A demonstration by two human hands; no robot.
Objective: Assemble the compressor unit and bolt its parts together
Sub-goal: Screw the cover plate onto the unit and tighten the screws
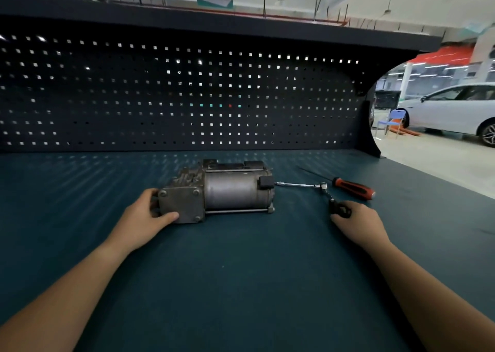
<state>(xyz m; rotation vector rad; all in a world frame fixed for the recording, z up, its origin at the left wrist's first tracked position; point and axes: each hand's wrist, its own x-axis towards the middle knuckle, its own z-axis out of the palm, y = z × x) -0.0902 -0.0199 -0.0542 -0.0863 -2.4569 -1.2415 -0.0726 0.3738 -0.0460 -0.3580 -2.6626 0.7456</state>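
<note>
Now, left hand fingers clasp the compressor, right hand fingers wrap the ratchet handle.

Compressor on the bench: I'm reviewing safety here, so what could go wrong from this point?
The left hand grips the compressor at one end only; torque at the far end could swing it. The right hand holds the wrench by its handle, and its long extension may slip off a bolt. The screwdriver lies just behind and could get knocked.
</note>
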